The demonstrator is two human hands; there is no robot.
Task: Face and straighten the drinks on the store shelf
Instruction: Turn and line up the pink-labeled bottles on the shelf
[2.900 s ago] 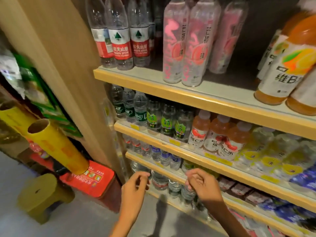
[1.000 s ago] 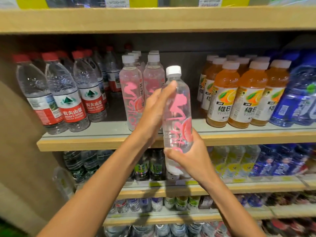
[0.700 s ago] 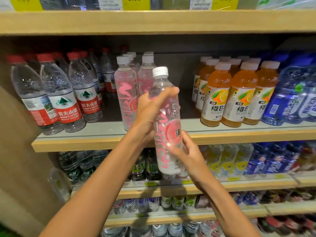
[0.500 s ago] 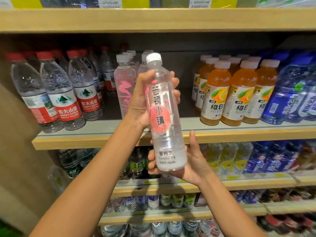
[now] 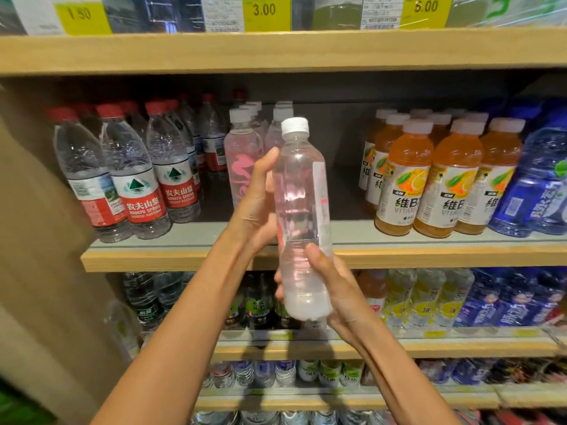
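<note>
The clear bottle (image 5: 302, 210) with a white cap is off the shelf, held upright with a slight tilt in 2 hands in front of the shelf edge (image 5: 184, 259). In the picture its cap sits level with the rows behind it and its base hangs below the shelf's front edge. Its label is turned away, so only a pale strip shows down its right side and a pink tint shows through the liquid. The left hand (image 5: 256, 207) clasps the upper half from the left, thumb straight up along the bottle's side and palm against it, while its fingers pass behind the bottle and are mostly hidden. The right hand (image 5: 329, 289) wraps the lower part, thumb pressed on the front and fingers curled round the back near the base. On the shelf behind stand red-capped water bottles (image 5: 138, 185) at the left and pink-printed bottles (image 5: 242, 167) just behind the left hand. Right of a bare gap are orange drink bottles (image 5: 405, 185), then blue bottles (image 5: 537, 191) at the far right. Yellow price tags (image 5: 265, 13) above read 1.50, 3.00 and 5.00.
</note>
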